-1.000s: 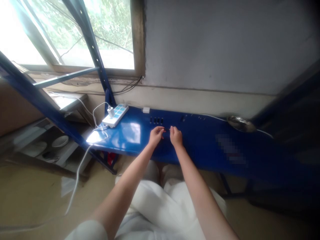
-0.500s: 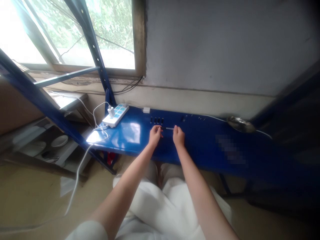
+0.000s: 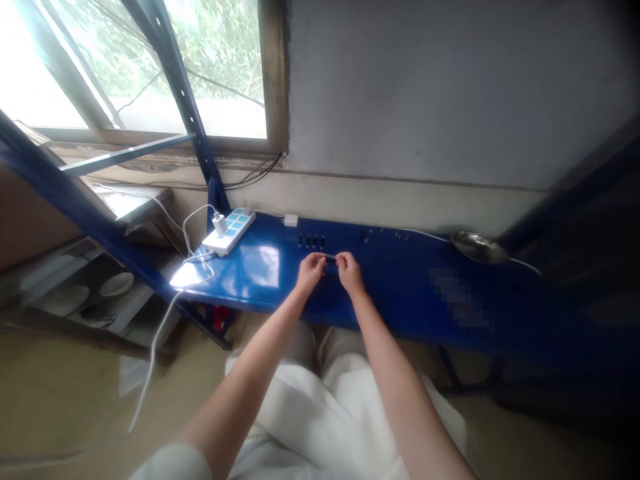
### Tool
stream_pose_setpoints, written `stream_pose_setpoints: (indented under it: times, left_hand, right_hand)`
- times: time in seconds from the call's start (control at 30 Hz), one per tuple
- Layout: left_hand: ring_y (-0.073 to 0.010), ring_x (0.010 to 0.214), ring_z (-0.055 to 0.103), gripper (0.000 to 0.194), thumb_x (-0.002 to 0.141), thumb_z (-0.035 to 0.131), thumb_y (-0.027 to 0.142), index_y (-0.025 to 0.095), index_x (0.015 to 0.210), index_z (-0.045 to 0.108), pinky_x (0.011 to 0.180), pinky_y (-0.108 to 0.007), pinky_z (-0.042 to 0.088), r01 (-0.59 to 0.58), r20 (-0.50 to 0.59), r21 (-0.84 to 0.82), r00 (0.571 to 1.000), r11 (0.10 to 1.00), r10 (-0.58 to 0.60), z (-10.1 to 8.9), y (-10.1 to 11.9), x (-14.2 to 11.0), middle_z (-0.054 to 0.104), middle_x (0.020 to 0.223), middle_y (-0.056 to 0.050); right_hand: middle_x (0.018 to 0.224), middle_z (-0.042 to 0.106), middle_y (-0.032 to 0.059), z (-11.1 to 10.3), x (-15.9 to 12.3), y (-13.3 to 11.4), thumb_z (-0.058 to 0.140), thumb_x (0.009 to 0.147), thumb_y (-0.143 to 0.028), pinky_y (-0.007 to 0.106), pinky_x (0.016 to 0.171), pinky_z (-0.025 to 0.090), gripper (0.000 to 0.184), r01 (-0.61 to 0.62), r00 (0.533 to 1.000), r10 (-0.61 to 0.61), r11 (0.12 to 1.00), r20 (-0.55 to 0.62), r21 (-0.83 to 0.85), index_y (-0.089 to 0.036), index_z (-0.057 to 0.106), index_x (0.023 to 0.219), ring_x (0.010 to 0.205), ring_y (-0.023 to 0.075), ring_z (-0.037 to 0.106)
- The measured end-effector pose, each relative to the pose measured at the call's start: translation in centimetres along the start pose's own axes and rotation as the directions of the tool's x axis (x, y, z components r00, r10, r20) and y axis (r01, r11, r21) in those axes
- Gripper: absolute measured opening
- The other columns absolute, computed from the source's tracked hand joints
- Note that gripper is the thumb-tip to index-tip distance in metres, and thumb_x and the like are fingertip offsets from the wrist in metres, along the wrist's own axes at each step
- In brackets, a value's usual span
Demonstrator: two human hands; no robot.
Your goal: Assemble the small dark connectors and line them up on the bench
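My left hand [image 3: 311, 271] and my right hand [image 3: 349, 272] are close together above a blue metal shelf [image 3: 265, 293]. Between their fingertips is a short, thin dark stick [image 3: 329, 257], pinched at both ends. Its exact kind is too small to tell. Just beyond my hands stands a short row of small black upright pieces [image 3: 310, 241]. My fingers are near this row but not touching it.
A white power strip [image 3: 228, 231] with a plugged-in charger lies at the shelf's left end, and its white cable [image 3: 155, 360] hangs to the floor. A metal dish [image 3: 477, 247] sits far right. A blue rack upright [image 3: 187, 90] stands before the window.
My hands have moved closer together, and the thin stick now sits between both hands' fingertips. The grey stretch of it seen earlier between my hands is now mostly hidden.
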State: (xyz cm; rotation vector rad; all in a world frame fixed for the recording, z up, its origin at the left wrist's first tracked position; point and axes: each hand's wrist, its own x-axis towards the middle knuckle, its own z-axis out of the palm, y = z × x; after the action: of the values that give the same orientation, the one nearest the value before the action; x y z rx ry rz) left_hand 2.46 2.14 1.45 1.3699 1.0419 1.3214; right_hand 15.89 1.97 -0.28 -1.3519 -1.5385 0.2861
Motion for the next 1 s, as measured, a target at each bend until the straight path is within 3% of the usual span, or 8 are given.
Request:
stream_pose_setpoints:
  times: [0.33,0.53,0.7,1.0]
  left_hand:
    - [-0.0054,0.046,0.049,0.019,0.077,0.056,0.031,0.014,0.085,0.061,0.049,-0.019,0.042,-0.034,0.003,0.0,0.999,0.999,0.034,-0.28,0.06,0.03,0.06,0.072,-0.002]
    - [-0.0052,0.047,0.048,0.021,0.077,0.054,0.031,0.013,0.085,0.062,0.047,-0.019,0.042,-0.055,0.01,-0.003,0.998,0.998,0.055,-0.21,-0.07,0.11,0.063,0.08,-0.005]
    - [-0.0053,0.051,0.049,0.024,0.077,0.055,0.032,0.012,0.088,0.063,0.048,-0.018,0.043,-0.049,0.006,-0.003,0.999,0.999,0.049,-0.16,-0.3,0.18,0.063,0.089,-0.008]
    - [-0.0064,0.056,0.05,0.022,0.077,0.054,0.028,0.012,0.09,0.063,0.051,-0.017,0.044,-0.04,0.079,0.041,0.996,0.998,0.037,-0.31,0.42,-0.1,0.061,0.082,-0.006]
  right_hand:
    - [0.087,0.061,0.007,0.44,-0.25,-0.17,0.033,0.088,-0.038,0.028,0.067,0.044,0.028,0.1,0.986,-0.084,0.989,0.144,-0.109,-0.02,0.054,0.09,0.077,0.018,0.057]
    - [0.089,0.058,0.0071,0.31,-0.13,-0.48,0.038,0.087,-0.035,0.026,0.068,0.044,0.025,0.206,0.968,-0.188,0.974,0.166,-0.098,-0.019,0.057,0.089,0.078,0.0163,0.055]
    - [0.086,0.057,0.0064,0.33,-0.18,-0.3,0.04,0.087,-0.035,0.025,0.067,0.044,0.025,0.208,0.963,-0.189,0.975,0.192,-0.083,-0.019,0.059,0.088,0.075,0.0155,0.055]
    - [0.077,0.055,0.0044,0.34,-0.19,-0.07,0.041,0.086,-0.033,0.026,0.065,0.043,0.024,0.224,0.953,-0.205,0.973,0.225,-0.063,-0.02,0.06,0.083,0.07,0.0157,0.053]
